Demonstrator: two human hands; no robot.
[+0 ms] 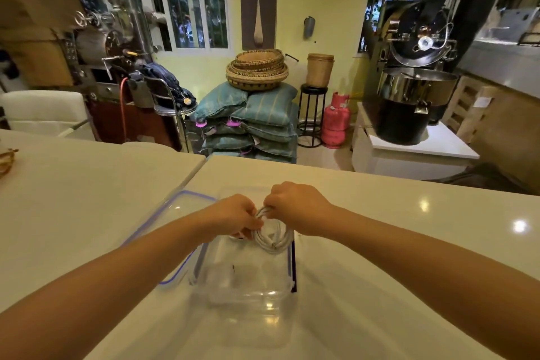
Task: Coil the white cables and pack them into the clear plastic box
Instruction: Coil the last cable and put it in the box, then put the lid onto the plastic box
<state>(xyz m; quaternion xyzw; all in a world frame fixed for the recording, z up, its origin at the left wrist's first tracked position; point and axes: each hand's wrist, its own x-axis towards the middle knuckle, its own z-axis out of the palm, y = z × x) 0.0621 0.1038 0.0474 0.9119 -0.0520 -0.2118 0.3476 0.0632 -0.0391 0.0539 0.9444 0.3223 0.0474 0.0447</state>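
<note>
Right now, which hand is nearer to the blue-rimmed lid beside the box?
Left. The left hand pinches the white cable coil at the right edge of the lid; the right hand grips the coil's top, farther right, over the clear box.

A coffee roastery workroom: drum roasters (415, 73) and (96, 47), stacked sacks (251, 123), a pink gas cylinder (336, 120).

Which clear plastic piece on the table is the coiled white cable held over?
The deep clear plastic box, beneath the coiled white cable held by left hand and right hand; the flat blue-rimmed lid lies beside it.
</note>
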